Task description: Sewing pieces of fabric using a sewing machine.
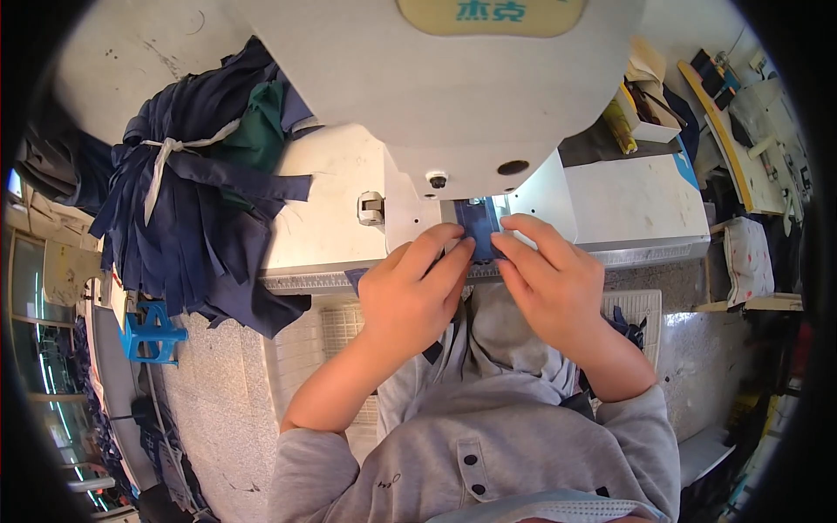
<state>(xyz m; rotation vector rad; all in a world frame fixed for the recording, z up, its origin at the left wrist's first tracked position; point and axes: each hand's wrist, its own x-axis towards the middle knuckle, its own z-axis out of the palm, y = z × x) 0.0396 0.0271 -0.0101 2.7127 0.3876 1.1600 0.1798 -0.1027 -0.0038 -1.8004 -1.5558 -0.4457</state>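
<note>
While a blue cloth strip (479, 225) lies at the front of the sewing machine (453, 113), the left hand's (408, 288) grip pinches its left edge and the right hand's (555, 281) its right. Left of the machine, a tied bundle of navy cloth (187, 200) hangs over the table (323, 192); right of it sits an open box (656, 132).

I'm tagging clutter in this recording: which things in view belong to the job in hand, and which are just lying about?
In use:
Dark blue fabric, touched by the left hand and right hand
White sewing machine above it

Lying about:
Blue stool
White open box
Tied navy bundle, untouched but possibly related
</note>
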